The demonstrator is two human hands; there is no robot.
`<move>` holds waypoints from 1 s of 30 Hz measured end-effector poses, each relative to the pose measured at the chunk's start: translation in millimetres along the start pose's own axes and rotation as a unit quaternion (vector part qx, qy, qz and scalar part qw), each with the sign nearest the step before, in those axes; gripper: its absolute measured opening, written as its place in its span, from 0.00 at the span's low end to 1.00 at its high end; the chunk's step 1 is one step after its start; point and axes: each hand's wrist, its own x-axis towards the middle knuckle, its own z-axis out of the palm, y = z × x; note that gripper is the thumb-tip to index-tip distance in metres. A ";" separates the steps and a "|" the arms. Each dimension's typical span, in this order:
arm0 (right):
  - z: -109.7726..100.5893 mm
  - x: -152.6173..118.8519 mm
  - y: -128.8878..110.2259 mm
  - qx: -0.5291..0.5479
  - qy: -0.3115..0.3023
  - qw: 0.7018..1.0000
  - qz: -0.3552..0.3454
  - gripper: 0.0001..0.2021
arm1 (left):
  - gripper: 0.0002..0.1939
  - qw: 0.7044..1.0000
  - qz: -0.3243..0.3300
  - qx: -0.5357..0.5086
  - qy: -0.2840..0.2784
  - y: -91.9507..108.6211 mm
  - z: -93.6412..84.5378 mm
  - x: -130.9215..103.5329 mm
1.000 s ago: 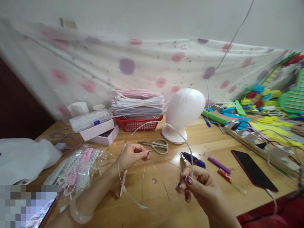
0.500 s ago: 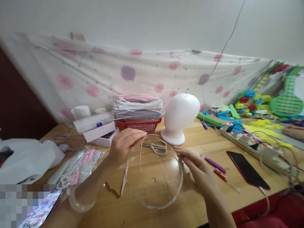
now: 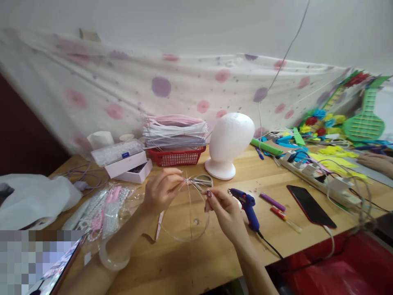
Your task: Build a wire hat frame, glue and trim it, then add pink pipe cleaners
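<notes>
While both hands, left point(image 3: 162, 189) and right point(image 3: 225, 211), pinch a thin wire hoop point(image 3: 190, 223), glossy, springy, over grainy wooden table point(image 3: 215, 254)

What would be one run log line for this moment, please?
left hand: pinches wire loop | right hand: pinches same loop | near: scissors, glue gun | surface: wooden table

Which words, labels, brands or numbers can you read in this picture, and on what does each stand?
None can be read.
Clear bead box: a small blue label, too small to read.
Phone: screen dark, no text.
Blue glue gun: no legible marking.
</notes>
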 end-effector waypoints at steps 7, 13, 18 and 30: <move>1.1 5.2 0.0 -0.006 0.004 1.000 -0.025 0.18 | 0.04 0.996 -0.088 -0.008 -0.028 3.6 5.7 -5.1; -9.3 10.8 13.2 -0.040 -0.029 0.995 -0.091 0.10 | 0.07 0.972 -0.149 -0.097 -0.155 8.4 7.0 2.1; -12.3 10.7 25.1 -0.100 -0.049 0.988 -0.108 0.08 | 0.11 0.903 -0.312 -0.161 -0.247 9.0 7.7 -0.7; -32.5 37.2 3.6 -0.188 0.047 0.976 -0.102 0.11 | 0.09 0.890 -0.366 -0.166 -0.218 1.7 11.2 6.6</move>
